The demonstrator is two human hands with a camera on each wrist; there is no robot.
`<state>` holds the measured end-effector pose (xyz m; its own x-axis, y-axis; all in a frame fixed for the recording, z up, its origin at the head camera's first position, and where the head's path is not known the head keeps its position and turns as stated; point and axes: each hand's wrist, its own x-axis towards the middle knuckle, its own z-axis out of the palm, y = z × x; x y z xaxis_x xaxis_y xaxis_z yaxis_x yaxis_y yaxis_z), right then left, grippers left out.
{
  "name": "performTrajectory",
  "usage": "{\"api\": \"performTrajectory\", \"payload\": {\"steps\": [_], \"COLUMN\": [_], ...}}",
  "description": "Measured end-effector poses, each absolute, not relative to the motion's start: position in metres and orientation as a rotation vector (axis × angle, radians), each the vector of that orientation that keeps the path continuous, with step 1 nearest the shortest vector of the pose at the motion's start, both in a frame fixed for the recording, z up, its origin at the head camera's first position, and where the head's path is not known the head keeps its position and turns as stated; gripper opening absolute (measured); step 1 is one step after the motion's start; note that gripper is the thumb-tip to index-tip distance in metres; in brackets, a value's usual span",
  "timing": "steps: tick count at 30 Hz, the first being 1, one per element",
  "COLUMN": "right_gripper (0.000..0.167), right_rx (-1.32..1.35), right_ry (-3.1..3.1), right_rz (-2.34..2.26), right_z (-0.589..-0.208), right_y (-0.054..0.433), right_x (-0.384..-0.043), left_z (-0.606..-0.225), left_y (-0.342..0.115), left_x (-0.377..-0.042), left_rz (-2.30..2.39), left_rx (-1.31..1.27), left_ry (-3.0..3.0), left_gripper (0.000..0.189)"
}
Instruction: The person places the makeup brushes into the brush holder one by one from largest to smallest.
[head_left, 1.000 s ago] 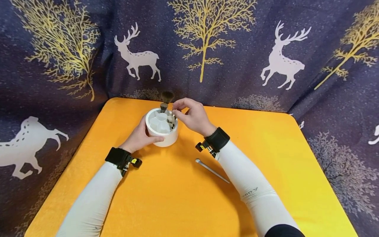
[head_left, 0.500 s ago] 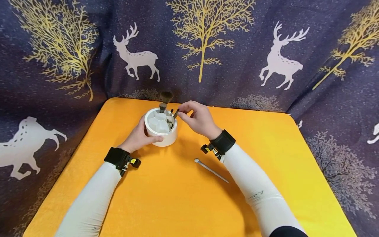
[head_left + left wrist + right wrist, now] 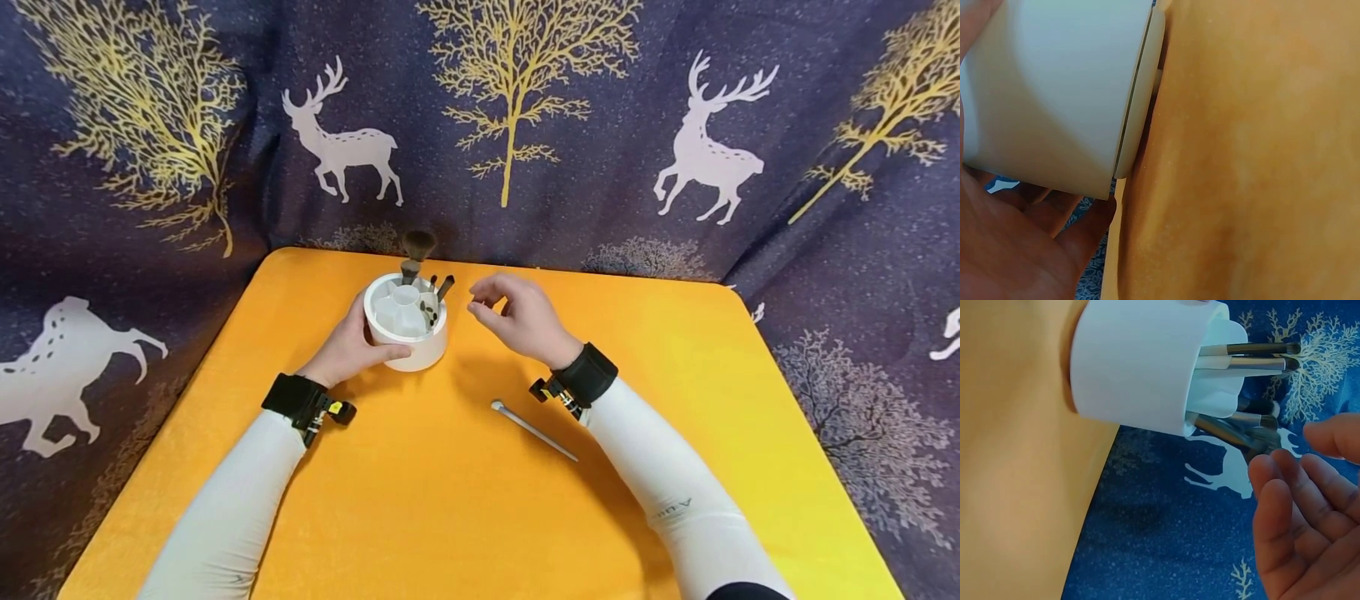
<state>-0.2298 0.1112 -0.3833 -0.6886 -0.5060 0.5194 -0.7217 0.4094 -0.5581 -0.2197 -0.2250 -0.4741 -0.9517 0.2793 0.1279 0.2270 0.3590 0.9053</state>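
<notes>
My left hand (image 3: 347,346) grips a round white brush holder (image 3: 420,354) from its left side, the thumb across the front. In the left wrist view the holder's white wall (image 3: 1060,81) fills the upper left, with fingers wrapped behind it. Several makeup brushes (image 3: 446,287) stand in its compartments, among them a large fluffy brush (image 3: 418,243) at the back. To the right of the holder my right hand (image 3: 528,321) hovers with relaxed, bent fingers and nothing between them. The right wrist view shows its fingertips just beyond the bristles of a leaning brush (image 3: 1229,432).
One thin pale makeup brush (image 3: 534,430) lies on the orange tabletop (image 3: 420,500), below and right of the holder. A dark blue curtain (image 3: 585,208) with deer and trees hangs close behind the table's far edge.
My right hand has let go of a dark-tipped brush, which now leans at the holder's right rim, and has drawn back to the right. The left hand keeps its hold.
</notes>
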Motion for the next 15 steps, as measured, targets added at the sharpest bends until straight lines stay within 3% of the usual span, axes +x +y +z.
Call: {"api": "performTrajectory", "payload": {"steps": [15], "right_gripper": [0.020], "right_rx": [1.043], "right_ry": [-2.455], "right_rz": [1.123], "right_z": [-0.397], "right_y": [0.139], "right_x": [-0.216], "left_z": [-0.475], "left_y": [-0.226], "left_x": [-0.219], "left_rz": [1.688], "left_rx": [0.480], "left_ry": [2.560], "left_gripper": [0.123]}}
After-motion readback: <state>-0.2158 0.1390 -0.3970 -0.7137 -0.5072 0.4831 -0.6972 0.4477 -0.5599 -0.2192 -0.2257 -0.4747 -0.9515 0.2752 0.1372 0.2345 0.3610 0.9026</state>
